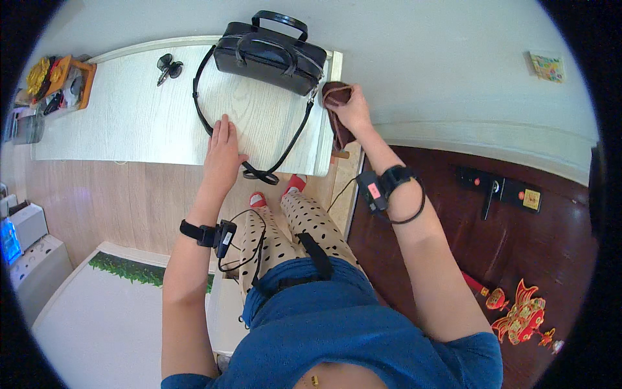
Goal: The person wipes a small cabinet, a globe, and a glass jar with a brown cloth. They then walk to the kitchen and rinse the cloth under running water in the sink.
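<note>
My left hand [221, 149] lies open on the white wooden tabletop [116, 129], fingers stretched out, against the black shoulder strap [288, 146] of a black handbag. The handbag [265, 61] rests at the back of the tabletop with its handles up. At the tabletop's right end, my right hand [352, 110] grips a dark brown folded item [334, 94], soft-looking with a lighter edge; its underside is hidden. A small black object with a metal part [170, 67] lies left of the bag.
A wooden holder with odds and ends [79, 83] stands at the table's left end. A dark red door [479, 246] with a handle and hanging decorations is at right. A white surface with a leafy edge [97, 318] and white appliances [35, 259] are at lower left.
</note>
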A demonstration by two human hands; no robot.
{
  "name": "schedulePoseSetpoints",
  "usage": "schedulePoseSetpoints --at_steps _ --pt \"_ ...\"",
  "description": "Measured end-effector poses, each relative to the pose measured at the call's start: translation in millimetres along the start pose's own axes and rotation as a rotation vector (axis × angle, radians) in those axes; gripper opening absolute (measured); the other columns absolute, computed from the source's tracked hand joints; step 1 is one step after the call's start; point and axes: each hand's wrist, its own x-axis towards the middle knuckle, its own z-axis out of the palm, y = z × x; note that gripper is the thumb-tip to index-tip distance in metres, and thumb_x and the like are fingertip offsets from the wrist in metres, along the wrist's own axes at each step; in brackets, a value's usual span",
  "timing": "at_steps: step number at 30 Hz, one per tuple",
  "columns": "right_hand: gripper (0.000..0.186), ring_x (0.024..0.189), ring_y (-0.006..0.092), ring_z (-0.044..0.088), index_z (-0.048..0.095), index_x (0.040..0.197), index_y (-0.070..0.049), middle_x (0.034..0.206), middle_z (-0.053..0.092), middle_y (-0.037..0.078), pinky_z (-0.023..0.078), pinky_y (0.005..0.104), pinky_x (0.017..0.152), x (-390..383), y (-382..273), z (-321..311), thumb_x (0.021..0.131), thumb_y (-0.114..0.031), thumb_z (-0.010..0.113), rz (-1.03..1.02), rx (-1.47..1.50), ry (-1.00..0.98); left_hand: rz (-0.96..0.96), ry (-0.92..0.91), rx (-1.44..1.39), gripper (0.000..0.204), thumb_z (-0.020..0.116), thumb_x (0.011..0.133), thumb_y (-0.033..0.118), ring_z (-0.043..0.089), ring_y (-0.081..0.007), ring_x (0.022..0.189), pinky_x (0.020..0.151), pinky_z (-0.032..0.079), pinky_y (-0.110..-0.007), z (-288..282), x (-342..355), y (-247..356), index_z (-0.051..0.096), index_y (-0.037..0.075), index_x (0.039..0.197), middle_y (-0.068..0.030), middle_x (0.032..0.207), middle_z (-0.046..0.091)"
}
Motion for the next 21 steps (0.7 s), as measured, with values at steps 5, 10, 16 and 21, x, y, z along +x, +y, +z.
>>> schedulePoseSetpoints --at_steps 5,10,16,21 --pt "0.062 0.099 0.0277 0.066 0.051 0.114 0.004 0.106 0.066 0.019 0.052 0.0372 0.086 64 -11 -4 0.070 -0.022 0.086 -0.067 0.101 0.032 0.020 0.013 0.015 0.078 0.075 0.078 0.007 0.024 -0.0357 0.144 0.115 0.032 -0.040 -4 -1 3 0.033 -0.006 0.142 -0.0194 0.156 0.022" --pt "0.058 0.103 0.0418 0.063 0.047 0.115 0.002 0.109 0.063 0.027 0.051 0.0456 0.087 97 -24 -2 0.072 -0.016 0.081 -0.009 0.142 0.106 0.049 0.020 0.041 0.078 0.074 0.079 0.009 0.024 -0.0361 0.144 0.115 0.032 -0.040 -1 -3 0 0.032 -0.006 0.143 -0.0202 0.156 0.022" --pt "0.048 0.099 0.0383 0.065 0.044 0.110 0.003 0.102 0.065 0.022 0.051 0.0432 0.088 11 -14 16 0.079 -0.012 0.077 -0.140 0.233 0.274 0.075 0.022 0.055 0.079 0.074 0.080 0.014 0.025 -0.0380 0.143 0.115 0.031 -0.043 5 -2 -5 0.031 -0.008 0.143 -0.0237 0.155 0.021" --pt "0.045 0.101 0.0260 0.063 0.043 0.112 -0.001 0.106 0.063 0.017 0.050 0.0373 0.087 -132 15 20 0.081 -0.007 0.074 -0.110 0.405 0.084 0.066 -0.020 0.055 0.079 0.073 0.082 0.016 0.023 -0.0386 0.144 0.117 0.029 -0.041 9 1 -8 0.031 -0.009 0.143 -0.0240 0.156 0.020"
